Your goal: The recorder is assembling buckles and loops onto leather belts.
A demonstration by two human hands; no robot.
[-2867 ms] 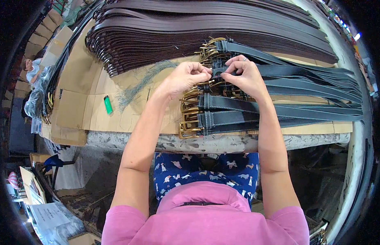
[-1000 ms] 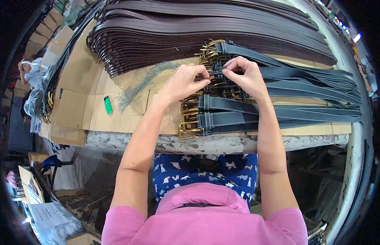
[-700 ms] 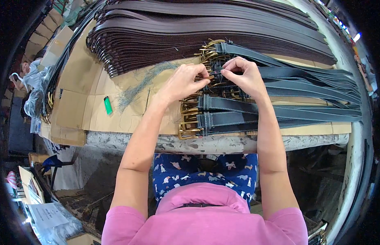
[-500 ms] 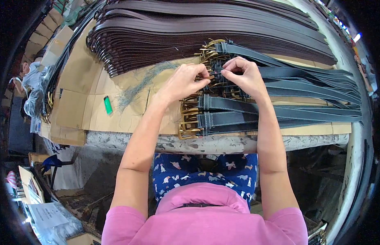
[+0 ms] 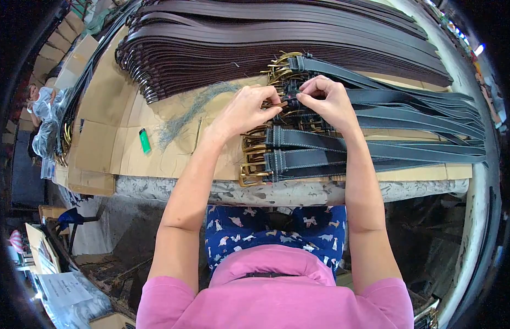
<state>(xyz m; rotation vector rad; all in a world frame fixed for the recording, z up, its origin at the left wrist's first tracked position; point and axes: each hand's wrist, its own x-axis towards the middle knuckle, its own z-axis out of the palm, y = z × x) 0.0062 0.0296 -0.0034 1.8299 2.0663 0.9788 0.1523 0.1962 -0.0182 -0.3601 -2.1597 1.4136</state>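
Observation:
Over the buckle end of a group of black belts (image 5: pixel 408 116) with pale stitching, both of my hands work close together. The fingers of my left hand (image 5: pixel 248 108) are pinched at a narrow brown piece (image 5: pixel 281 105), whose kind I cannot make out. Just to the right, the thumb and forefinger of my right hand (image 5: pixel 327 101) are pressed together beside the dark belt ends; what is between them is too small to tell. Brass-coloured buckles (image 5: pixel 255 169) line up below my hands, with more above them (image 5: pixel 285 59).
A long stack of dark brown belts (image 5: pixel 277 35) lies at the back. On the cardboard (image 5: pixel 173 164) are a green lighter (image 5: pixel 144 141) and a tangle of grey thread clippings (image 5: pixel 184 114). A person (image 5: pixel 44 101) is at the far left, beside clear plastic wrapping.
My hands stay almost in place, pinched at the same spot. At the far left, the other person has shifted posture and raised an arm.

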